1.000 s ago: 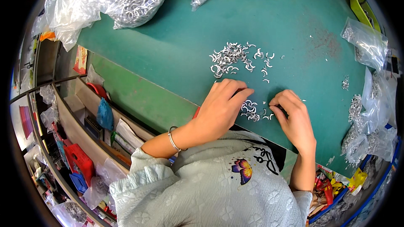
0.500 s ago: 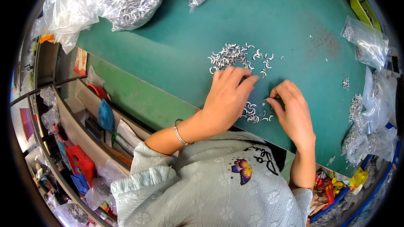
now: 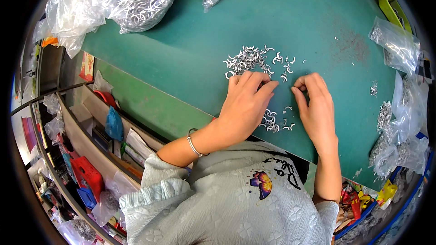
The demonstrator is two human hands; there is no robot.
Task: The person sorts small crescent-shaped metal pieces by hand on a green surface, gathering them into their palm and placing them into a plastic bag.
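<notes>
Small silver curved metal pieces (image 3: 246, 59) lie in a loose heap on the green tabletop, with several strays to its right. My left hand (image 3: 247, 102) rests at the heap's near edge, fingers curled and thumb against the index finger; whatever it holds is hidden. A smaller group of the curved pieces (image 3: 270, 121) lies nearer me, partly behind the left wrist, with a few tiny bits beside it. To the right, my right hand (image 3: 315, 104) hovers with thumb and fingertips bent together; any piece between them is too small to make out.
Clear bags of silver rings (image 3: 147, 7) stand at the far left. More bags (image 3: 402, 109) with spilled small metal parts (image 3: 381, 118) line the right edge. A yellow-green bin (image 3: 393, 7) sits far right. Open drawers (image 3: 91, 122) with clutter are at the left.
My right hand has moved away from me, off the nearer group. A small bit now shows on the table where its fingertips were. My left hand has barely shifted.
</notes>
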